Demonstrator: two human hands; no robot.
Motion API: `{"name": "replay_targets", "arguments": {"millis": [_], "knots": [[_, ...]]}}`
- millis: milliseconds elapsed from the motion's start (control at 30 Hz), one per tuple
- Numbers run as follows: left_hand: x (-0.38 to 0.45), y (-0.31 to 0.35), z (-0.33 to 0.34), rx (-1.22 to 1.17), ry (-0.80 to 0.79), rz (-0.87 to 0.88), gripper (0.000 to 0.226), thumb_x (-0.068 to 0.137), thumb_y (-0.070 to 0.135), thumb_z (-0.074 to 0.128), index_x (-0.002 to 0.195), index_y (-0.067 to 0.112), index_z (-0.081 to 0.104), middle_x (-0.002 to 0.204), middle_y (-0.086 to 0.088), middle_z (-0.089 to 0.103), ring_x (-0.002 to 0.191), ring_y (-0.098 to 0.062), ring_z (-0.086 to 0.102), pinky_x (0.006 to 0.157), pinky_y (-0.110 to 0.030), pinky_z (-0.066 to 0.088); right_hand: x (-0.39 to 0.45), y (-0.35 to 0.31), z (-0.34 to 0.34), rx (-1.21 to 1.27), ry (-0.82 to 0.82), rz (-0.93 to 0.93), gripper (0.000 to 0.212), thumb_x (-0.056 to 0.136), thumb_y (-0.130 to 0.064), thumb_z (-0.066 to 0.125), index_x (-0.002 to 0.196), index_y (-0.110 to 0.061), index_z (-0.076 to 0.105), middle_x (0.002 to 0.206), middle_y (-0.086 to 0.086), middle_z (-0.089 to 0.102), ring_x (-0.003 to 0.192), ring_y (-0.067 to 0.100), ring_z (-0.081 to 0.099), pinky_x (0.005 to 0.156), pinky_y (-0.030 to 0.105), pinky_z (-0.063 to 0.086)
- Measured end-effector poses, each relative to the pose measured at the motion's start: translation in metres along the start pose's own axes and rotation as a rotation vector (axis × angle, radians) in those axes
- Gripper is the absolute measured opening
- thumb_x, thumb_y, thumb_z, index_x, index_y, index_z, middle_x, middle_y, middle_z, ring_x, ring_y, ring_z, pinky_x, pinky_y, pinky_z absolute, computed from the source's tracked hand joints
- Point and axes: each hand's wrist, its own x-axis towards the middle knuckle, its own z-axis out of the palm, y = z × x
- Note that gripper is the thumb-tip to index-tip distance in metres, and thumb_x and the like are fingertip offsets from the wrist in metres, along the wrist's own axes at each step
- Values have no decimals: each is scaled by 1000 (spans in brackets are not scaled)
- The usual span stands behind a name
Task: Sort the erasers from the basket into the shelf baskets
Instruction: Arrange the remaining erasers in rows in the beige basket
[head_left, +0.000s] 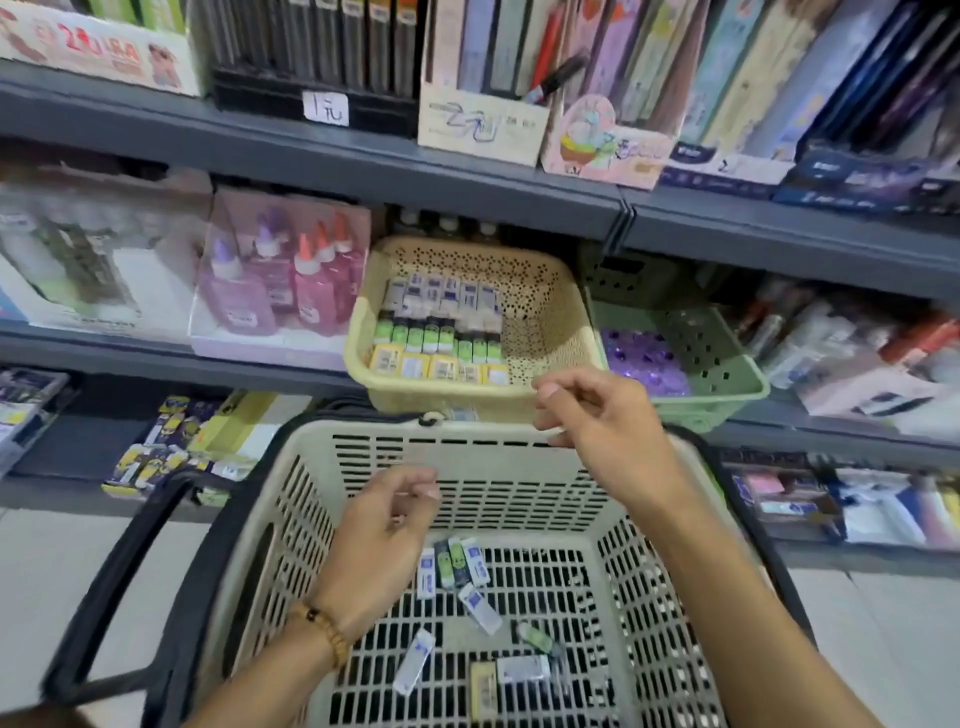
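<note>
I look down into a large cream slatted plastic shopping basket (311, 519) with black handles, held in front of a grey metal shop shelf (363, 156). On its floor lie about nine small wrapped erasers (480, 600), scattered: white ones with blue print, green-and-black ones, and a yellow one near the front.

My left hand (387, 525), with a wooden bead bracelet (324, 626) at the wrist, hovers inside the basket just above a cluster of erasers. Its fingers are loosely curled and hold nothing that I can see; the fingertips are blurred.

My right hand (592, 415) hangs above the far rim of the shopping basket, just in front of a beige perforated plastic shelf basket (550, 322). Its fingers are loosely bent, thumb and forefinger close together; I cannot tell whether something small sits between them.

The beige basket holds sorted erasers in rows: white and blue at the back, green and black in the middle, yellow at the front. Just beside it to the right sits a green perforated plastic basket (717, 364) with purple items inside. To the left stand pink and purple glue bottles (291, 280).
</note>
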Motion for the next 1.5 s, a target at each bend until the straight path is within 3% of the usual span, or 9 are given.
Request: {"name": "replay_targets", "arguments": {"millis": [100,300,500,667,867,1000,1133,1300,1500], "knots": [[2,-24,8,220,-191,-54,14,93,24,60,106,28,60,106,10,62,95,0,60,85,-20,52,-27,42,2,-75,-85,182,15,95,-18,61,84,-23,70,81,2,72,77,18,70,71,32,57],[26,-80,28,771,-449,-190,39,91,30,63,128,24,51,124,-4,58,97,-17,63,86,-32,54,-50,124,19,-189,-417,425,9,95,-17,61,94,-16,70,93,-4,68,88,16,66,81,30,57],[47,-131,66,958,-314,-329,74,80,69,56,133,20,42,125,-11,59,107,-30,60,86,-38,52,-53,185,31,-532,-749,505,43,81,-20,76,121,-14,61,112,1,64,100,18,60,92,36,52],[48,-147,89,966,-224,-203,65,82,63,58,127,20,43,121,-13,56,101,-33,61,75,-36,49,-64,214,28,-743,-1006,376,88,59,-48,88,130,-30,39,121,-5,43,106,16,46,77,33,40],[54,-145,94,1011,-324,-152,60,80,62,58,127,28,43,126,-8,50,112,-26,52,78,-36,48,-76,222,42,-956,-950,80,60,75,-33,80,122,-24,46,118,-1,47,97,17,50,71,27,34],[52,-136,122,1126,-267,-210,92,71,82,48,133,16,37,135,-14,42,126,-34,39,86,-45,46,-66,225,24,-966,-881,176,48,78,-26,75,119,-24,52,126,-1,50,101,17,52,73,26,36],[48,-137,139,1174,-227,-126,70,77,67,54,125,18,39,130,-18,39,117,-36,38,76,-44,45,-58,226,15,-869,-804,304,44,74,-28,78,110,-27,52,117,-3,54,97,19,56,78,36,49],[55,-138,106,1338,-417,59,76,70,71,58,122,18,45,116,-17,52,106,-34,50,71,-41,52,-56,224,25,-735,-807,335,43,74,-27,79,105,-29,50,115,-3,54,99,18,53,75,31,44],[54,-141,57,1355,-532,-26,76,67,66,63,124,24,36,123,-14,45,112,-32,46,74,-40,50,-59,215,39,-674,-812,328,47,75,-27,78,115,-25,54,119,-2,53,105,19,54,89,38,50]]}}
